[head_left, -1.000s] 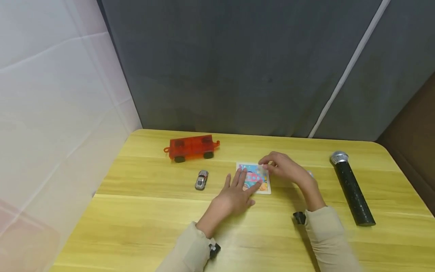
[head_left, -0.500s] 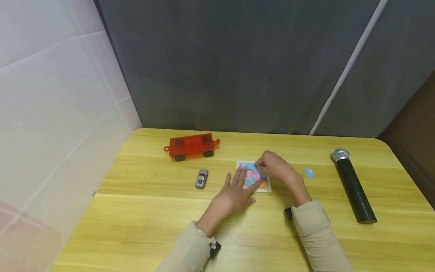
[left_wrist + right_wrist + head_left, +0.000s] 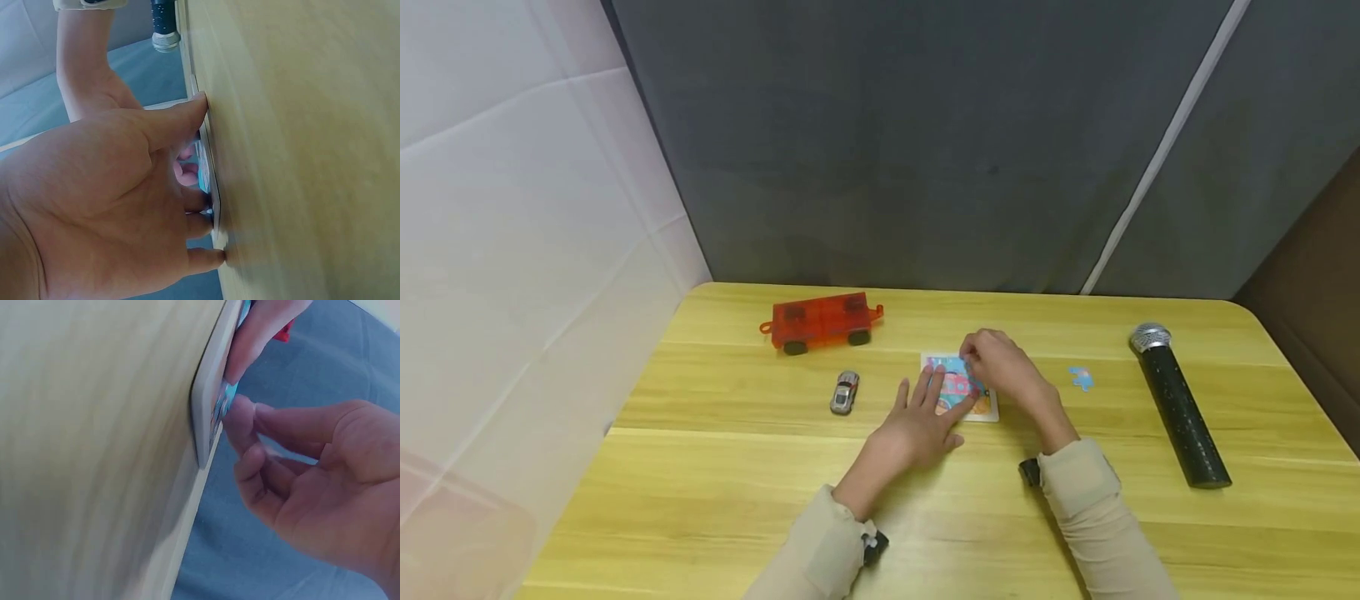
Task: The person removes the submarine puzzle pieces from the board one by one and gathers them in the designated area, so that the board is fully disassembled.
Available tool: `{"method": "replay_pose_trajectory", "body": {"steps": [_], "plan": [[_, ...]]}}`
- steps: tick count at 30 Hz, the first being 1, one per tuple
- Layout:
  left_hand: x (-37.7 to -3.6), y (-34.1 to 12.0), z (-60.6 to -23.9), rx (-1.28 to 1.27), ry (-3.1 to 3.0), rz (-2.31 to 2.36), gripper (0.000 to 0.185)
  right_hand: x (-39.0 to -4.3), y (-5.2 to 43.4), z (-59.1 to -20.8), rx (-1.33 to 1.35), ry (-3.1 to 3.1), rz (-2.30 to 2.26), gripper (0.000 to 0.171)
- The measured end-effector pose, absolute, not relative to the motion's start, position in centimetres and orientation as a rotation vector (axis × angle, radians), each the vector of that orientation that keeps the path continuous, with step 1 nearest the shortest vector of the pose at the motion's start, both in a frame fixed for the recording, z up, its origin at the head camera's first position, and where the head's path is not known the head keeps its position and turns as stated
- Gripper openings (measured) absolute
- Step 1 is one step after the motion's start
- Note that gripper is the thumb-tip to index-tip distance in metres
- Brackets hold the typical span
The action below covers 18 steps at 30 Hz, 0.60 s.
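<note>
Mid-table, the puzzle board [image 3: 981,410] looks nearly filled. Left hand [image 3: 917,425] presses it flat, fingers straight. Right hand [image 3: 1000,362] fingertips press a piece at its far edge. One blue piece [image 3: 1081,378] waits at three o'clock

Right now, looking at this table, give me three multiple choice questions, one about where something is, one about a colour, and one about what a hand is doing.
1. Where does the loose blue puzzle piece lie?
A. between the puzzle board and the microphone
B. on the orange toy trailer
C. beside the small silver car

2. What colour is the trailer?
A. green
B. orange-red
C. white

3. What is the left hand doing?
A. gripping the microphone
B. lifted off the table
C. resting flat, fingers on the board

Answers: 1 A, it sits on bare table between them. 2 B, its see-through body is orange-red. 3 C, straight fingers lie over the board's left edge.
</note>
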<state>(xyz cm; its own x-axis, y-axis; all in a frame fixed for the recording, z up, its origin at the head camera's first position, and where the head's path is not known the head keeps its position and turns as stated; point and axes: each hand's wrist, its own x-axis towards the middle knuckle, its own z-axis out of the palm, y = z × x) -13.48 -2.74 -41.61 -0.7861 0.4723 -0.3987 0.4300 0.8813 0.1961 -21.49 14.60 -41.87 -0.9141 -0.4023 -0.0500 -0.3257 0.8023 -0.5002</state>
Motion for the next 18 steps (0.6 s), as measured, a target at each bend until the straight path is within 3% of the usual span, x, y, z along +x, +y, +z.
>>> {"method": "replay_pose_trajectory", "body": {"steps": [9, 18], "plan": [[-14.2, -2.8, -43.5, 0.673, 2.599, 0.186, 0.066, -21.3, 14.0, -42.1, -0.502, 2.844, -0.786, 0.004], [-13.5, -2.8, -41.6, 0.653, 2.606, 0.133, 0.065, -21.8, 16.6, -41.3, -0.448, 2.79, -0.968, 0.005]]}}
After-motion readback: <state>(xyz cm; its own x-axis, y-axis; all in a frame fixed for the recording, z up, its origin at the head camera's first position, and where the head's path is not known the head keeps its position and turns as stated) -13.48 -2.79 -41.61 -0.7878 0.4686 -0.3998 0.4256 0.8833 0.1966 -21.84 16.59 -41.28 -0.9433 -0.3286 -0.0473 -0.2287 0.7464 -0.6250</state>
